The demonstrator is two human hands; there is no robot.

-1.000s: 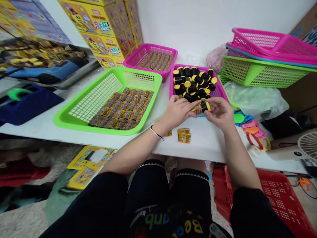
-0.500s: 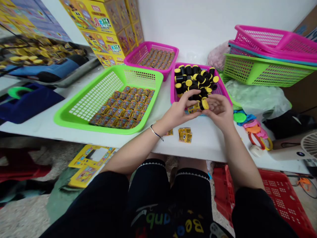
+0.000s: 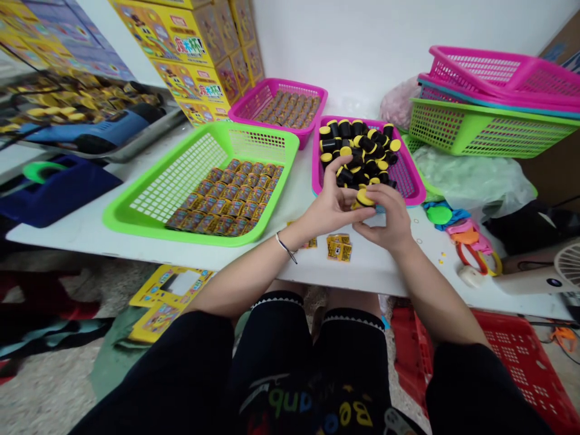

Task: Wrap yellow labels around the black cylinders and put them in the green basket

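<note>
Both hands meet over the front of the table, around a small canister (image 3: 364, 198) with a yellow cap. My left hand (image 3: 330, 208) grips its body, thumb along the near side and index finger raised. My right hand (image 3: 390, 220) has its fingers curled round the capped end. Most of the canister's body is hidden by the fingers. Just beyond the hands, a pink basket (image 3: 418, 194) holds many loose black canisters with yellow caps. On the table below the hands lie small printed yellow labels (image 3: 339, 248), with others partly behind my left wrist.
To the left, a green basket (image 3: 131, 225) holds rows of labelled canisters; a second pink basket (image 3: 235, 113) behind it does too. Yellow printed boxes (image 3: 190, 78) are stacked at the back. Stacked baskets (image 3: 489, 130), plastic bags, coloured bands (image 3: 473, 241) and a fan (image 3: 568, 266) stand right.
My right hand has moved left and its fingers have closed round the capped end. The canister has turned so that its yellow cap faces more upward. My left hand still holds it.
</note>
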